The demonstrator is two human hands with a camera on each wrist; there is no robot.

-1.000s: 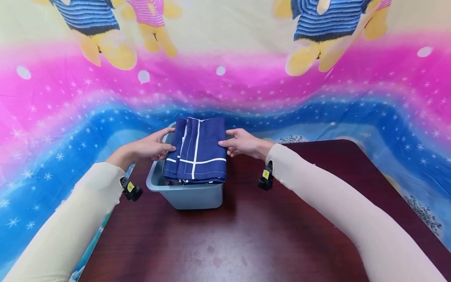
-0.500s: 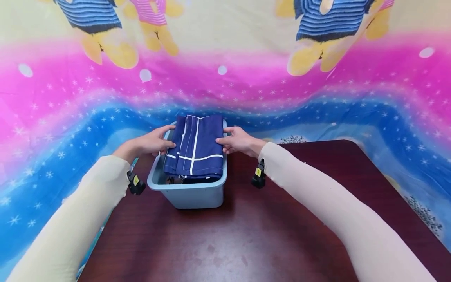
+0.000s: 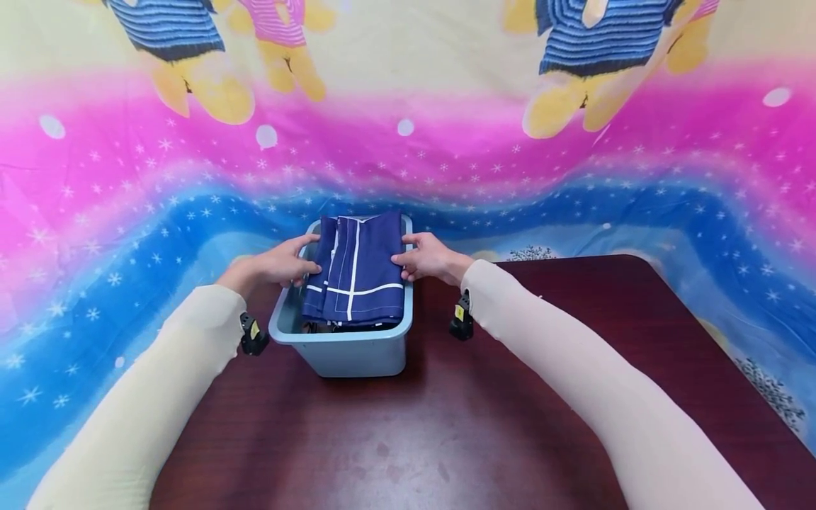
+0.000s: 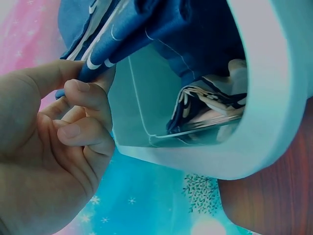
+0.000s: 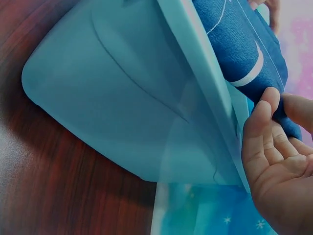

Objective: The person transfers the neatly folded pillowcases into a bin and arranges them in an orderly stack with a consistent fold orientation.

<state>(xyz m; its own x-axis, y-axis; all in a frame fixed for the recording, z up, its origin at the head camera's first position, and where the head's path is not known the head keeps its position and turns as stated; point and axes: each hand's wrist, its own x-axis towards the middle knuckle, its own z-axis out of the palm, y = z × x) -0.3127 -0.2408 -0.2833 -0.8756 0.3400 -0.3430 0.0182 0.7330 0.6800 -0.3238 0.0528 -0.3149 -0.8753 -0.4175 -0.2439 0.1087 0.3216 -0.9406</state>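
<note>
A folded navy cloth with white lines [image 3: 372,258] lies across the opening of a grey-blue plastic bin [image 3: 357,354]. My left hand [image 3: 280,263] pinches the cloth's left edge between thumb and fingers, which the left wrist view shows close up. On the opposite side my right hand [image 3: 430,256] pinches the right edge, near the bin's rim [image 5: 195,58]. Below the navy cloth, inside the bin, sits another folded cloth [image 4: 210,100] with dark and pale patterning. Most of the bin's inside is hidden in the head view.
The bin stands on a dark reddish-brown wooden table [image 3: 510,397], toward its far left part. Behind and beside the table hangs a printed fabric backdrop [image 3: 459,156] with bears and snowflakes. Each wrist wears a small black camera [image 3: 460,319].
Both hands have shifted slightly with the navy cloth, which now sits lower and further within the bin's rim. More of the right rim shows than a second ago.
</note>
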